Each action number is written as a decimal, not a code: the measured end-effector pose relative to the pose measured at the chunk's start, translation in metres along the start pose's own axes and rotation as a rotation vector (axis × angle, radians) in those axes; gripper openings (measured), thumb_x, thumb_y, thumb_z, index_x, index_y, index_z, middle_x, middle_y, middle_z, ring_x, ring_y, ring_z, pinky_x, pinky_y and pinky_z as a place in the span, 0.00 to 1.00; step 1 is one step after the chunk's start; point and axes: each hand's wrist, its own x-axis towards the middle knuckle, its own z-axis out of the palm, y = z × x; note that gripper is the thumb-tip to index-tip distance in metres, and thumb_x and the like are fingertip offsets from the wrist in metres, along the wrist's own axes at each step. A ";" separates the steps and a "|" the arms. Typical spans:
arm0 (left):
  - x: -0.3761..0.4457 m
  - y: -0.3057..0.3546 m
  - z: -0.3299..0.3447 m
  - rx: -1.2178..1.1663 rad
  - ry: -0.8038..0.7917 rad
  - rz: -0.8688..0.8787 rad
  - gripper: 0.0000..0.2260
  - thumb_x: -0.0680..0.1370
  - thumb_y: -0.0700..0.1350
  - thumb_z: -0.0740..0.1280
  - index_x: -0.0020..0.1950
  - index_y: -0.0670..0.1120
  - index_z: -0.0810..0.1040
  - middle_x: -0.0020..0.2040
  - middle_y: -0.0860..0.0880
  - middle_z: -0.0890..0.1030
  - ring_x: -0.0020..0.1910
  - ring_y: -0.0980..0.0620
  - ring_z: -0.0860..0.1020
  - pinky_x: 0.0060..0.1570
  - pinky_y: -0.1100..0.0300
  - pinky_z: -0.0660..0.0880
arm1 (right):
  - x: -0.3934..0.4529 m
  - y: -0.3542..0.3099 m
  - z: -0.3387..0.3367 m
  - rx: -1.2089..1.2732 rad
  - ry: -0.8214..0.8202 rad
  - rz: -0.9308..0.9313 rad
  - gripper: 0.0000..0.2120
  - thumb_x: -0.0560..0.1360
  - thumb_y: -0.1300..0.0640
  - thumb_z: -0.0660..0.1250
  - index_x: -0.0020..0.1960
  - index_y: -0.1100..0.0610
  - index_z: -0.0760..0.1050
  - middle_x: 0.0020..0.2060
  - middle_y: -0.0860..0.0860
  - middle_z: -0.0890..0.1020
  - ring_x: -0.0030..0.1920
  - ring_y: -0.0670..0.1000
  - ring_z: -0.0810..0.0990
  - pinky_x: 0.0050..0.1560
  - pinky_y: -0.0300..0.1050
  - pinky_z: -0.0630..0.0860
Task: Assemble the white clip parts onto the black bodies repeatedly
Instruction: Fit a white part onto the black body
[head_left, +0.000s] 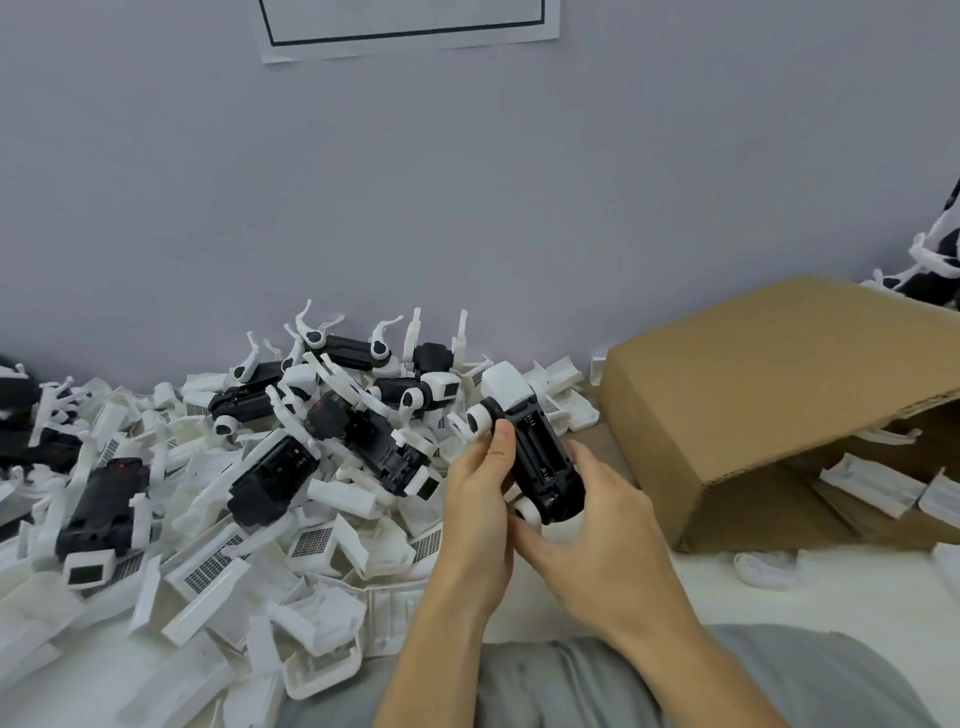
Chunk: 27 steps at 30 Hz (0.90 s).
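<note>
Black body (540, 462) — left grip (475, 499), right grip (597, 525) both grasping it; pile (234, 493) left; box (769, 405) right

The right hand (587, 525) covers the near end of the black body (540, 462), and its fingertips are lost under that body, so their grip cannot be made out. The cardboard box (769, 395) hides most of the white parts (872, 486) inside it and runs off the right edge. Beyond the box, a black-and-white heap (930, 270) is cut by the same edge. Above, the wall paper (405, 31) is cropped at the top.
</note>
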 end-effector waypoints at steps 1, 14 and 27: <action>0.000 0.000 0.001 -0.004 0.003 0.008 0.13 0.79 0.53 0.66 0.50 0.49 0.87 0.54 0.45 0.87 0.53 0.51 0.85 0.46 0.60 0.81 | 0.000 0.001 0.000 -0.007 0.008 0.012 0.24 0.67 0.37 0.73 0.60 0.41 0.72 0.49 0.40 0.79 0.51 0.40 0.79 0.48 0.41 0.78; -0.001 -0.002 0.004 0.139 -0.025 0.110 0.09 0.76 0.53 0.69 0.49 0.51 0.86 0.50 0.47 0.87 0.52 0.52 0.85 0.50 0.62 0.80 | 0.002 0.005 0.004 -0.005 0.109 0.061 0.24 0.60 0.30 0.70 0.51 0.41 0.74 0.39 0.36 0.81 0.43 0.38 0.80 0.42 0.40 0.78; 0.002 -0.003 0.002 0.090 0.029 0.077 0.06 0.81 0.43 0.68 0.52 0.48 0.85 0.50 0.49 0.87 0.50 0.54 0.85 0.49 0.59 0.81 | 0.009 0.004 -0.006 0.151 -0.054 0.088 0.24 0.59 0.34 0.74 0.51 0.44 0.79 0.42 0.34 0.84 0.47 0.35 0.81 0.44 0.25 0.71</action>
